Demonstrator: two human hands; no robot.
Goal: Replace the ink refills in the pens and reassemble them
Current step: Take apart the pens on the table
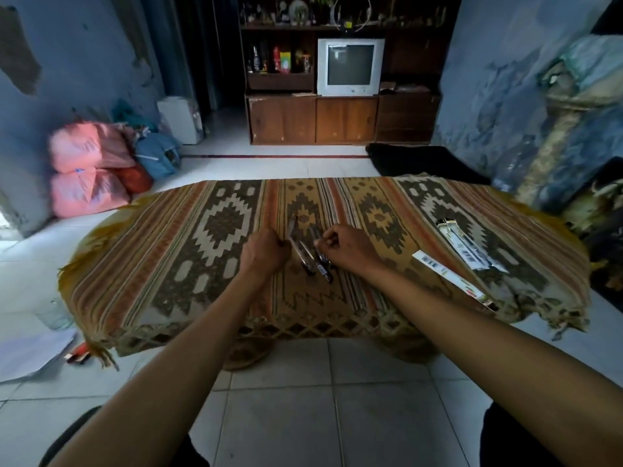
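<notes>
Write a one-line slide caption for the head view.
Left hand grips a pen part while right hand reaches to pens on a patterned tablecloth; refill packets lie to the right.

A low bench (188, 251) draped in a striped, diamond-patterned woven cloth stands on a white tiled floor (303, 399). Behind it a dark wooden cabinet (344, 119) holds an old grey television (350, 67) (its screen dark) and shelves of bottles and ornaments. The blue walls (84, 62) are peeling, pink sacks (84, 170) are piled at the left, and the light is dim.
</notes>
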